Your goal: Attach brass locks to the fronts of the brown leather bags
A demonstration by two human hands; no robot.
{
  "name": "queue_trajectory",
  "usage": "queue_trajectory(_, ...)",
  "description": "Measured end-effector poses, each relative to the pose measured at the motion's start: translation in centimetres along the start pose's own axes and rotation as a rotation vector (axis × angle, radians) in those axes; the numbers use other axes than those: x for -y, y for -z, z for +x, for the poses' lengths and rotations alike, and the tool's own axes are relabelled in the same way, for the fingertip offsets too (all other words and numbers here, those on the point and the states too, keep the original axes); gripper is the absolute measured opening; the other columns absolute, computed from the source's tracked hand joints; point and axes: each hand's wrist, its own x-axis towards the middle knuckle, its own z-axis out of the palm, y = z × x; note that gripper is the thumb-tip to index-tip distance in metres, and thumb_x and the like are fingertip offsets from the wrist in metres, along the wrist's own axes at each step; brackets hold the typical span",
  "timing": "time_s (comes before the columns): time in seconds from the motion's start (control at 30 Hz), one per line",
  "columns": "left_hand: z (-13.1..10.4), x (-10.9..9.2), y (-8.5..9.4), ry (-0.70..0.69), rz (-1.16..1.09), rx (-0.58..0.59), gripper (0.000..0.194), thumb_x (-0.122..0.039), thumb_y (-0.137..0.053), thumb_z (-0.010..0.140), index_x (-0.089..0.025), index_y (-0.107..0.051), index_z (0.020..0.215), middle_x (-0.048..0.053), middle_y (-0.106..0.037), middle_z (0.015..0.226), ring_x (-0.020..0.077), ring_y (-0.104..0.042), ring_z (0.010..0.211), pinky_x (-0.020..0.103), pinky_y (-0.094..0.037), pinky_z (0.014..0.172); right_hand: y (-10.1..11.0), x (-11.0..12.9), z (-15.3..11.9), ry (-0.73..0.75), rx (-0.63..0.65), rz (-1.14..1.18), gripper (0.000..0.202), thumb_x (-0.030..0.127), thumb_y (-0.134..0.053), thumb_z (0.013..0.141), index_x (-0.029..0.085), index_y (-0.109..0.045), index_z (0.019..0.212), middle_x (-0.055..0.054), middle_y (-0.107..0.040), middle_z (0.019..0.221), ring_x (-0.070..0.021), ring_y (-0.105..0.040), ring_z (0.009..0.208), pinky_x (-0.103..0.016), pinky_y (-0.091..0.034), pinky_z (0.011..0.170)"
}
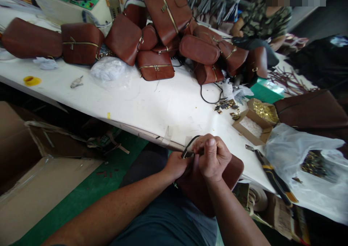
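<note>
A brown leather bag (198, 195) rests on my lap against the table's front edge, partly covered by my hands and forearms. My left hand (177, 165) is closed on the bag's upper edge. A thin black cord or strip (191, 144) arches up beside its fingers. Over the bag's opening, my right hand (214, 157) is curled with the thumb on top, touching the leather. Whatever lies inside its fingers is hidden. A small metal zipper pull (175, 185) shows at the bag's left side.
On the white table (174, 104), several brown bags (156, 66) are heaped at the back. Pliers (272, 173), cardboard boxes of small fittings (254, 128) and a plastic bag (301, 148) lie right. A large carton (54, 188) stands left. Another person (268, 23) sits across.
</note>
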Motion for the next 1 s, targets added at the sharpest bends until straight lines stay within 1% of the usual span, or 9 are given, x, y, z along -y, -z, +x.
queue_trajectory(0.1, 0.2, 0.3, 0.0, 0.0, -0.005, -0.007, 0.037, -0.041, -0.075, 0.073, -0.017, -0.055, 0.053, -0.003, -0.046, 0.056, 0.0109, -0.039, 0.057, 0.025, -0.022, 0.054, 0.4, -0.2, 0.0, -0.007, -0.015, 0.002, 0.042, 0.045, -0.058, 0.104, 0.024, -0.05, 0.068, 0.003, -0.05, 0.061, -0.0144, -0.051, 0.05, -0.032, -0.046, 0.051)
queue_trajectory(0.23, 0.1, 0.6, 0.1, 0.017, -0.028, -0.001, 0.03, -0.038, -0.077, 0.071, -0.016, -0.061, 0.058, -0.004, -0.049, 0.057, 0.0118, -0.043, 0.058, 0.025, -0.026, 0.055, 1.4, -0.5, -0.2, -0.001, -0.044, 0.052, 0.039, 0.038, -0.059, 0.105, 0.023, -0.052, 0.069, 0.004, -0.05, 0.061, -0.0139, -0.051, 0.051, -0.033, -0.047, 0.054)
queue_trajectory(0.3, -0.1, 0.5, 0.3, 0.043, -0.056, 0.023, 0.032, -0.043, -0.079, 0.071, -0.016, -0.065, 0.063, -0.003, -0.055, 0.059, 0.0128, -0.047, 0.058, 0.026, -0.03, 0.057, 1.8, -0.6, -0.4, 0.002, -0.067, 0.06, 0.039, 0.038, -0.058, 0.105, 0.023, -0.053, 0.07, 0.003, -0.051, 0.061, -0.0138, -0.052, 0.051, -0.032, -0.047, 0.054)
queue_trajectory(0.4, -0.4, 0.1, 0.6, 0.089, -0.101, 0.083, 0.044, -0.056, -0.08, 0.072, -0.014, -0.071, 0.072, 0.001, -0.063, 0.065, 0.0145, -0.053, 0.06, 0.027, -0.036, 0.06, 2.2, -1.0, -0.3, -0.004, -0.116, 0.052, 0.04, 0.039, -0.057, 0.105, 0.023, -0.053, 0.069, 0.004, -0.051, 0.06, -0.0133, -0.05, 0.049, -0.031, -0.045, 0.052)
queue_trajectory(0.5, -0.8, -0.7, 0.7, 0.1, -0.122, 0.134, 0.053, -0.063, -0.085, 0.067, -0.012, -0.076, 0.079, 0.003, -0.069, 0.072, 0.0153, -0.057, 0.065, 0.027, -0.04, 0.064, 2.2, -1.2, -0.1, 0.001, -0.148, 0.054, 0.041, 0.04, -0.057, 0.105, 0.023, -0.051, 0.069, 0.005, -0.049, 0.058, -0.0132, -0.049, 0.048, -0.031, -0.044, 0.05)
queue_trajectory(0.57, -1.1, -1.1, 0.4, 0.094, -0.121, 0.13, 0.054, -0.06, -0.091, 0.061, -0.011, -0.076, 0.079, 0.003, -0.069, 0.072, 0.015, -0.057, 0.066, 0.026, -0.04, 0.064, 2.3, -1.2, -0.1, 0.006, -0.146, 0.056, 0.042, 0.041, -0.057, 0.105, 0.023, -0.05, 0.068, 0.005, -0.05, 0.058, -0.0133, -0.05, 0.048, -0.031, -0.045, 0.051)
queue_trajectory(0.67, -1.1, -1.0, -0.3, 0.074, -0.107, 0.082, 0.05, -0.052, -0.096, 0.056, -0.012, -0.075, 0.077, 0.0, -0.066, 0.069, 0.0139, -0.056, 0.065, 0.025, -0.039, 0.063, 2.5, -1.1, -0.1, -0.013, -0.129, 0.051, 0.043, 0.043, -0.058, 0.104, 0.023, -0.049, 0.068, 0.004, -0.051, 0.059, -0.0132, -0.052, 0.049, -0.031, -0.047, 0.052)
queue_trajectory(0.87, -0.7, -0.3, -1.4, 0.038, -0.062, -0.029, 0.041, -0.04, -0.097, 0.054, -0.013, -0.073, 0.073, -0.002, -0.064, 0.067, 0.0138, -0.055, 0.064, 0.024, -0.04, 0.061, 2.2, -0.8, 0.0, -0.042, -0.111, 0.116, 0.042, 0.045, -0.059, 0.104, 0.023, -0.05, 0.068, 0.005, -0.049, 0.059, -0.0125, -0.051, 0.046, -0.03, -0.046, 0.048)
queue_trajectory(1.0, -0.6, -0.6, -1.6, 0.04, -0.053, -0.057, 0.035, -0.033, -0.095, 0.054, -0.013, -0.075, 0.075, 0.0, -0.068, 0.07, 0.0152, -0.058, 0.066, 0.024, -0.042, 0.061, 1.8, 0.8, 0.3, -0.023, -0.109, 0.17, 0.042, 0.043, -0.058, 0.104, 0.024, -0.051, 0.068, 0.004, -0.049, 0.058, -0.0131, -0.051, 0.047, -0.03, -0.046, 0.047)
